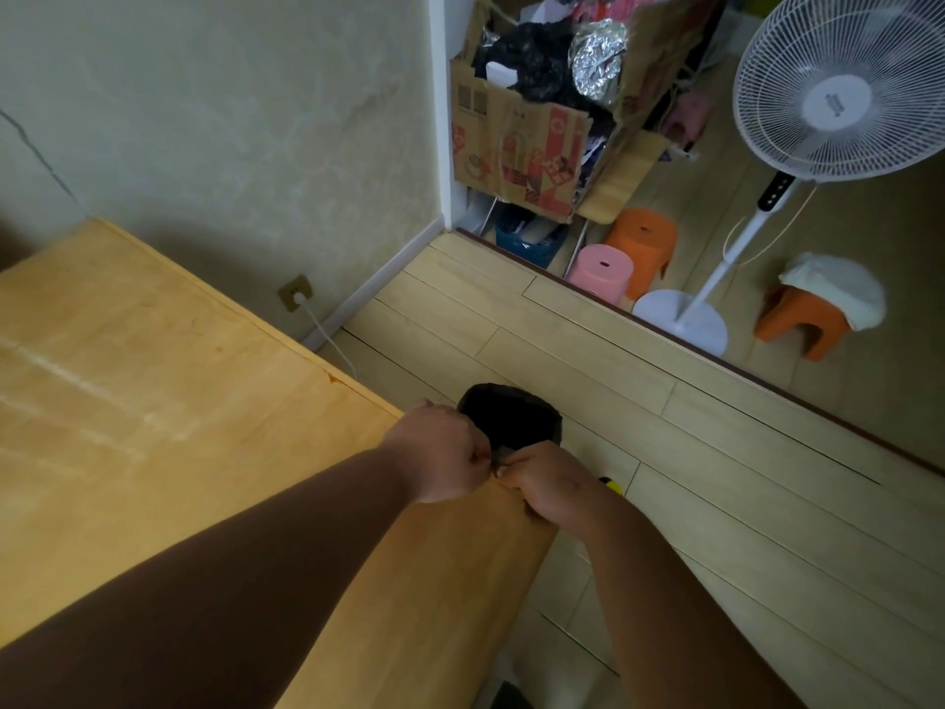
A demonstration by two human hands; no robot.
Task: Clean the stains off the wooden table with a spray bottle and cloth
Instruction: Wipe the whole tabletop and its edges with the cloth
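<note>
While both hands meet at table [153, 401] corner | left grip [440, 455], right grip [549, 486] clenched | contents unclear

We note a light yellow wooden table [153, 381], pale smears across its top; our two forearms rest on it.

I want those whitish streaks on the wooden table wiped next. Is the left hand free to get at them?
Probably not yet: the left hand is pinched with the right hand at the black bin's rim. The whitish streaks lie uncovered on the light wooden table.
</note>
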